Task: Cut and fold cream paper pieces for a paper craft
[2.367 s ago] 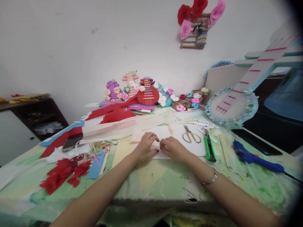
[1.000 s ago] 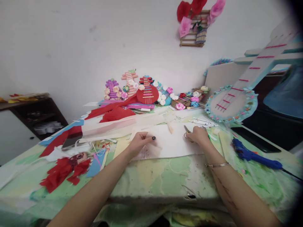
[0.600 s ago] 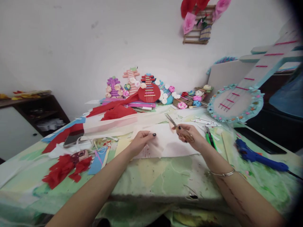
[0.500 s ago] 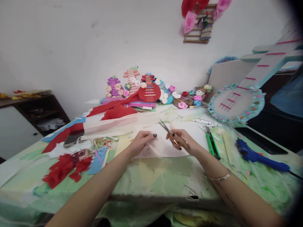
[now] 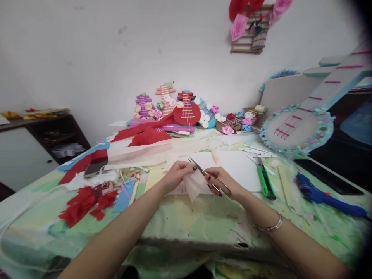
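My left hand [image 5: 178,176] pinches a thin, pale pink piece of crepe paper [image 5: 194,186], which hangs down to a pointed corner. In my right hand [image 5: 222,180] is a pair of scissors [image 5: 198,166], its blades pointing up and left over the top of the paper, close to my left thumb. Whether the blades touch the paper I cannot tell. Beneath both hands lies a white sheet [image 5: 235,166] with some red marks near its left part. A small pale rolled piece [image 5: 215,155] rests on that sheet, just behind my right hand.
A green utility knife [image 5: 266,180], a blue glue gun [image 5: 328,197] and a black phone-like slab [image 5: 328,176] lie to the right. Red crepe paper [image 5: 80,203] is at the left. Several small decorated lutes [image 5: 186,112] lean along the wall; a large pale-blue one [image 5: 296,128] stands right.
The scissors have moved left and down to the paper, their blades now closer together. The paper hangs lower from my left hand. The view has shifted slightly left.
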### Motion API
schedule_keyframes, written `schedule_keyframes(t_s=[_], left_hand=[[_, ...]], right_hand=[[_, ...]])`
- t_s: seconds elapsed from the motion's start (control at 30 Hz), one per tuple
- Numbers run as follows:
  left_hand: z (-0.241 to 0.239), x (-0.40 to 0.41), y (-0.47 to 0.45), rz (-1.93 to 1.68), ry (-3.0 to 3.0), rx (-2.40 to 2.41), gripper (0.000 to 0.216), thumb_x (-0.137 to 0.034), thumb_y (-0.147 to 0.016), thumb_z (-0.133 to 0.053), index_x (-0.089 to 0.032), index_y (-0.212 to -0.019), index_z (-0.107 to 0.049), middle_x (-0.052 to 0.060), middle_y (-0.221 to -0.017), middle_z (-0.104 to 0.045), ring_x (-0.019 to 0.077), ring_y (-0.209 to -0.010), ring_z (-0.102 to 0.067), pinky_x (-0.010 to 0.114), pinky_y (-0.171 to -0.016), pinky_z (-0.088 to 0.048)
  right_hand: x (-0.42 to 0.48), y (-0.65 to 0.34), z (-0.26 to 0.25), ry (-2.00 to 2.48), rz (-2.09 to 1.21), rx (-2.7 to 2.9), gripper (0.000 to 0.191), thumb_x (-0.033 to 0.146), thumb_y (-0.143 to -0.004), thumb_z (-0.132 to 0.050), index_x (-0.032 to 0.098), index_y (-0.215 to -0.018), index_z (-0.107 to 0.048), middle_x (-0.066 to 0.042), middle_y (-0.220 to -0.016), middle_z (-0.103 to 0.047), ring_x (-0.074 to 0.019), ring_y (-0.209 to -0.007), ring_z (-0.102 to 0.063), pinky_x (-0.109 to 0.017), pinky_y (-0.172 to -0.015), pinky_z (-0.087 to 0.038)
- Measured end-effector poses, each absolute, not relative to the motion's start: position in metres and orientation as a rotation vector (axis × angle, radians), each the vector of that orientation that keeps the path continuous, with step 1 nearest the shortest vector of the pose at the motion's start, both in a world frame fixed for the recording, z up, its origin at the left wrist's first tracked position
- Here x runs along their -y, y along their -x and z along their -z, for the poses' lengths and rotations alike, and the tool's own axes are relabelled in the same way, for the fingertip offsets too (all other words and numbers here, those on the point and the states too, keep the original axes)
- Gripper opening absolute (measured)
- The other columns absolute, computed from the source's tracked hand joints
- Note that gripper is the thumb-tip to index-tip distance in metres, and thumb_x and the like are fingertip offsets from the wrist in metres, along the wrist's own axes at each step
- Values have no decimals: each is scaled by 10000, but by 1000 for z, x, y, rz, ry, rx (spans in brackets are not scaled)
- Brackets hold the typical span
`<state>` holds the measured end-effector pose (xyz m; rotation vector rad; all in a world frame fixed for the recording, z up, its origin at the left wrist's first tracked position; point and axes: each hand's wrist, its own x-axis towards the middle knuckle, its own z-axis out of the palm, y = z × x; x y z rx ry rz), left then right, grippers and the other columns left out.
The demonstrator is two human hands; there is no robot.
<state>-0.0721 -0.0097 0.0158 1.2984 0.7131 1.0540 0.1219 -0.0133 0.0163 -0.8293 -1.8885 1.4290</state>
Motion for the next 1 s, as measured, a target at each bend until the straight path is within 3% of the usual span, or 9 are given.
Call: schedule_keyframes(t_s=[1.0], left_hand=[[-18,11,71,-1057,-1307,-728,281,-348,-686,-682,-82,-773,-691,54,-627,-630,141,-552,-548,232,-540,-365]], right_hand=[[13,-116,-11,838,-1485,1798,450,582,-728,-552,176,-590,-415,83,-396,-370,-39,-267,-324,-160,-283,-214]])
